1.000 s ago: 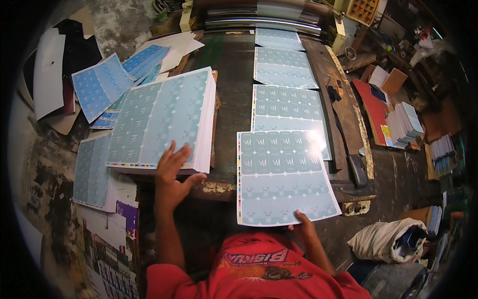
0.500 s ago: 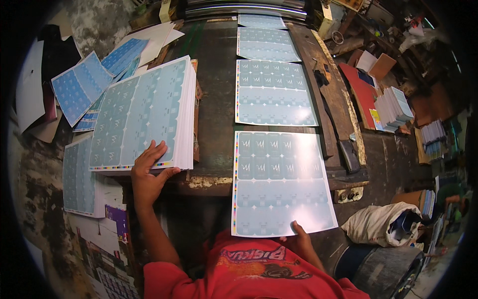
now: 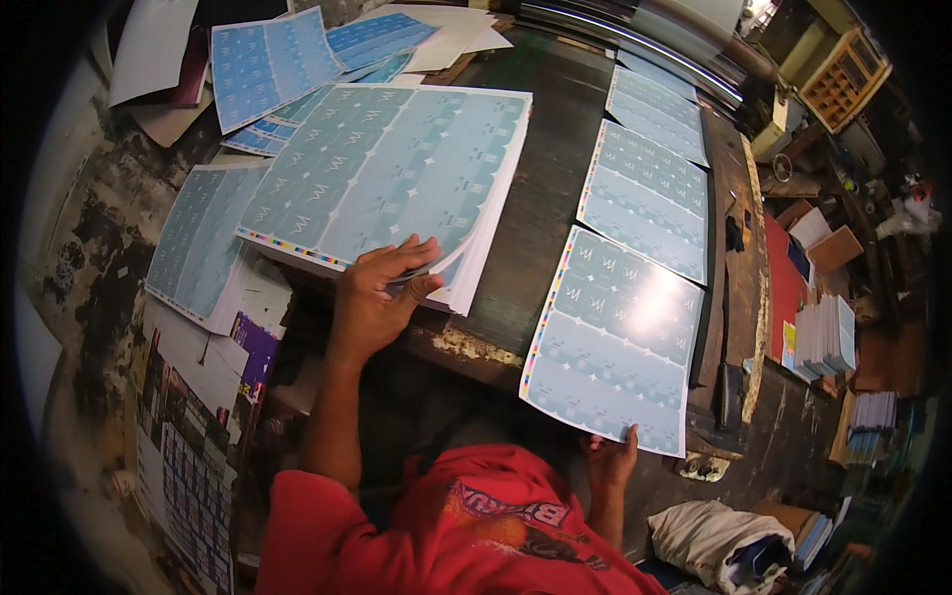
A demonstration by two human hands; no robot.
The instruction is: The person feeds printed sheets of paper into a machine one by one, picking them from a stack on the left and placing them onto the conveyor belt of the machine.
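My left hand is at the near right corner of a thick stack of printed sheets, pale blue-green with a colour bar along one edge. Between its thumb and fingers is the lifted, curled corner of the top sheet. My right hand pinches the near edge of a single printed sheet, thumb on top and fingers below. That sheet lies partly on the dark table, its near end sticking out past the table edge, with glare on its surface. Beyond it, similar sheets lie in a row toward a metal roller.
A lower stack of sheets stands at the left, and loose blue prints lie behind the big stack. At the right are a wooden rail, a block of bundled paper and a cloth sack.
My left fingers have curled up the corner of the stack's top sheet, which lay flat before. The whole view has turned and shifted. My right hand still holds the single sheet.
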